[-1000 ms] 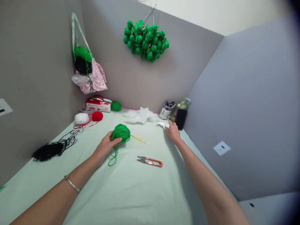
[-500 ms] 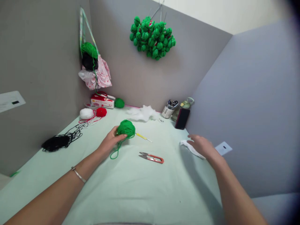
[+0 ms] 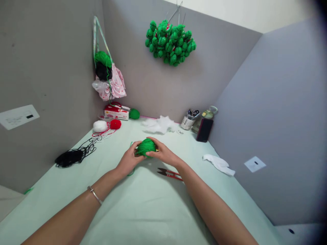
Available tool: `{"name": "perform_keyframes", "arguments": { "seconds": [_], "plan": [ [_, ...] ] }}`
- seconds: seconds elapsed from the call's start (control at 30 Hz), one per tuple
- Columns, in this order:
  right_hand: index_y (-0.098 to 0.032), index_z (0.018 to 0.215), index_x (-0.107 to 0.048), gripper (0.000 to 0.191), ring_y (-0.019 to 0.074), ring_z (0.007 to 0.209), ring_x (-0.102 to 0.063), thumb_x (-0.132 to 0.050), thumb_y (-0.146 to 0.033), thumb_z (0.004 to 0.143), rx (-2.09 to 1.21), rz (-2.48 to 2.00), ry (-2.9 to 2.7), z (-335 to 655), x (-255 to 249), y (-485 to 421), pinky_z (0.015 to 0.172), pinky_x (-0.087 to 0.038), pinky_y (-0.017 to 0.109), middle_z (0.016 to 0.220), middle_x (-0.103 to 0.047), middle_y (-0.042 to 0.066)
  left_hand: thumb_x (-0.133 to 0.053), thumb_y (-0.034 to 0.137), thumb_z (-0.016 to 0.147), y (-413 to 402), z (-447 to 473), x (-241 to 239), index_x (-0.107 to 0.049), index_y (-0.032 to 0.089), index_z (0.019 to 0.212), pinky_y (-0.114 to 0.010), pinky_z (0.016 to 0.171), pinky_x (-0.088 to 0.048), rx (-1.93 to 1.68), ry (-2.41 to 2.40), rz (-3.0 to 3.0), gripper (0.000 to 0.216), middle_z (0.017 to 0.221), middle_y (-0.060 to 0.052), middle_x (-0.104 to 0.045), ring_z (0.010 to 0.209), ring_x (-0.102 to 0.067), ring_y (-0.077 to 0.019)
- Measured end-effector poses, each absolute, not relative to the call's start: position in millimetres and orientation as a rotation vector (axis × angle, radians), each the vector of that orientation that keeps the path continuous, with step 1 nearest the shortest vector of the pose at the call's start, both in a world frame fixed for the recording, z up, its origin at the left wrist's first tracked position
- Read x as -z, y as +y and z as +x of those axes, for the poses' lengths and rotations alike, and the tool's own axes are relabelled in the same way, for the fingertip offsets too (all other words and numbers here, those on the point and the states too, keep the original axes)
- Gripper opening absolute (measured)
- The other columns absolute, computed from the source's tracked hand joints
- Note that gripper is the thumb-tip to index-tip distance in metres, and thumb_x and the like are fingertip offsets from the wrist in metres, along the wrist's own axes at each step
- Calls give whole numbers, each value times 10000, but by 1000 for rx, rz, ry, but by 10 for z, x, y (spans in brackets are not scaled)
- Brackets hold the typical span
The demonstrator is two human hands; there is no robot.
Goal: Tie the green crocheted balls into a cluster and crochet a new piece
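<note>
A ball of green yarn (image 3: 146, 147) is held between both hands over the middle of the table. My left hand (image 3: 130, 158) curves around its left side, fingers and thumb against the strands. From the right, my right hand (image 3: 163, 153) grips the ball with its thumb in front. A loose green strand hangs below my left hand. Behind my right fingers only a bit of yellow shows, from the crochet hook, mostly hidden. Orange-handled thread snips (image 3: 169, 173) lie in front of the ball, their handle end partly covered by my right forearm.
Black yarn (image 3: 70, 158), white yarn (image 3: 100, 126) and red yarn (image 3: 115, 124) lie at the left. White stuffing (image 3: 160, 125) sits at the back. A pen cup (image 3: 187, 121), a phone (image 3: 204, 130) and a white cloth (image 3: 219, 164) are on the right. Green crocheted pieces (image 3: 170, 42) hang above.
My right hand has moved left from beside the white cloth and taken hold of the green yarn ball. My left hand still holds it. The view has shifted slightly.
</note>
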State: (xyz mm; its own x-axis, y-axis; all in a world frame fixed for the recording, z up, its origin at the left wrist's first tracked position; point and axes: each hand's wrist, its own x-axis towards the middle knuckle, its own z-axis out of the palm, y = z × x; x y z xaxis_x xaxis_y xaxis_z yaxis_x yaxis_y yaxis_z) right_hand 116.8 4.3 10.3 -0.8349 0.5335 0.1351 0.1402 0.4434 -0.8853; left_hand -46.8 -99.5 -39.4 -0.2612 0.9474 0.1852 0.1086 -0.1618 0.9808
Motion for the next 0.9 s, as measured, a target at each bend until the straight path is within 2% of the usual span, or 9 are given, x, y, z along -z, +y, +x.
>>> {"name": "perform_keyframes", "arguments": {
  "seconds": [0.1,0.17,0.2,0.27,0.33,0.5,0.6,0.77,0.9],
  "plan": [
    [-266,1373,-583,525,203,1048,-689,-687,-398,876,-1037,-904,-2394,1237,-95,358,889,-553,315,1273,-694,61,-744,369,686,-913,-614,387,-495,201,1148,-371,919,-506,-1482,1492,1234,551,1179,-84,-647,1035,-657,-252],
    [-189,1198,-698,302,207,967,-708,-605,-299,932,-828,-1170,-2314,1386,-107,678,893,-544,333,1114,-751,87,-746,398,674,-812,-747,344,-486,199,1123,-387,883,-513,-1459,1597,1216,556,1122,-79,-661,983,-664,-260],
    [-154,1140,-715,265,221,956,-708,-546,-244,956,-736,-1289,-2256,1481,-110,851,905,-537,359,1055,-757,108,-749,403,669,-748,-821,316,-483,201,1124,-394,868,-511,-1448,1632,1217,564,1086,-71,-666,960,-663,-265],
    [-145,1077,-724,240,254,1031,-687,-519,-191,961,-554,-1496,-2142,1680,-102,1187,964,-504,412,1062,-747,122,-739,408,680,-602,-971,258,-483,218,1139,-382,830,-509,-1376,1773,1257,559,1015,-37,-667,913,-667,-260],
    [-143,1056,-715,202,262,1090,-661,-551,-221,967,-426,-1645,-2061,1843,-78,1474,989,-495,436,1105,-725,119,-708,408,710,-450,-1108,212,-479,222,1171,-367,800,-506,-1298,1935,1321,547,1000,-30,-664,898,-669,-259],
    [-169,1172,-644,294,227,1076,-649,-623,-366,954,-285,-1813,-2017,1917,15,1964,921,-548,437,1213,-654,84,-629,360,792,-150,-1336,223,-467,229,1268,-385,837,-485,-1089,2284,1547,520,1236,-92,-623,1008,-646,-287],
    [-158,1109,-670,269,227,1071,-652,-637,-366,941,-260,-1844,-2029,1829,100,2143,938,-531,445,1167,-680,86,-592,332,823,-52,-1381,299,-453,221,1323,-417,882,-476,-965,2343,1636,531,1369,-128,-551,1103,-619,-321],
    [-179,891,-761,128,309,1106,-662,-680,-262,837,-271,-1840,-2005,1768,257,2249,912,-479,389,1046,-749,140,-584,354,840,13,-1354,378,-429,218,1384,-437,906,-488,-931,2326,1667,581,1398,-134,-535,1149,-612,-341],
    [-188,836,-773,123,322,1086,-667,-664,-202,781,-345,-1785,-1940,1841,263,2232,888,-466,365,989,-764,137,-619,396,831,10,-1323,376,-431,233,1402,-442,936,-492,-948,2283,1705,622,1409,-127,-527,1203,-590,-348]
  ]
}}
